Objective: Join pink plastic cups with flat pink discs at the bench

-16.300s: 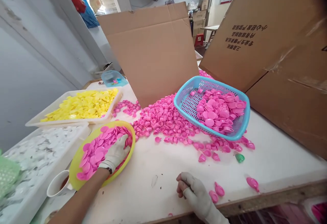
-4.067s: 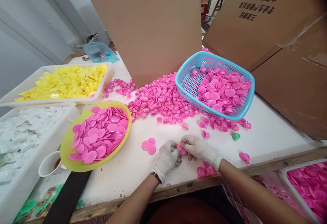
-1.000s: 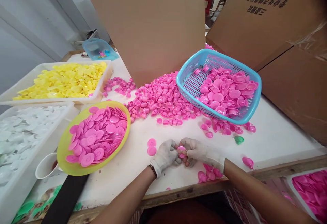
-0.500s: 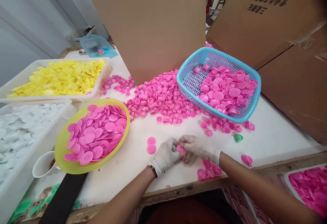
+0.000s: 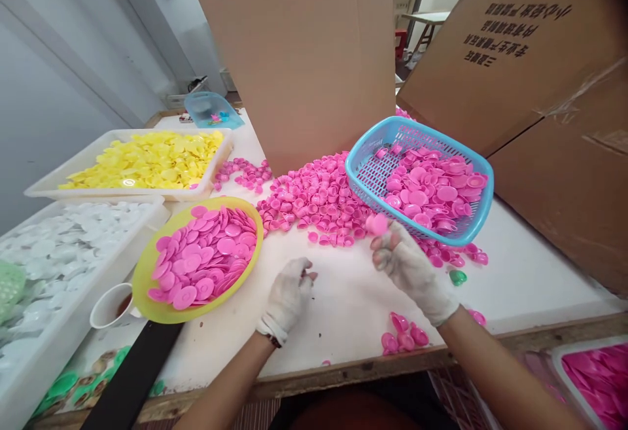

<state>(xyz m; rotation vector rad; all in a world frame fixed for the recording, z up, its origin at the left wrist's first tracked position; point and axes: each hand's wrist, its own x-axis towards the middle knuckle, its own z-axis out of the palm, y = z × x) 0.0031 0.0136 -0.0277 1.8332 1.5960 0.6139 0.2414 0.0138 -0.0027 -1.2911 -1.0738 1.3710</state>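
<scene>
My gloved right hand point(image 5: 409, 269) is raised above the white table point(image 5: 530, 273), with a blurred pink plastic piece point(image 5: 377, 224) at its fingertips, just in front of the blue basket point(image 5: 478, 220) of pink pieces. Its fingers are curled. My gloved left hand point(image 5: 287, 296) rests low on the table with its fingers pinched together, right of the yellow bowl point(image 5: 147, 269) of pink discs. It covers whatever lies under it. A heap of small pink cups point(image 5: 314, 197) lies behind both hands.
White trays of yellow discs point(image 5: 147, 161) and white discs point(image 5: 59, 253) stand at the left, with a cup point(image 5: 110, 305) in front. Cardboard sheets point(image 5: 304, 50) stand behind and at the right. A few pink pieces point(image 5: 402, 332) and a green one point(image 5: 458, 277) lie near the table edge.
My hands were together on one pink piece and have come apart. The right hand rose toward the basket with the piece. The left dropped onto the spot where two pink discs lay.
</scene>
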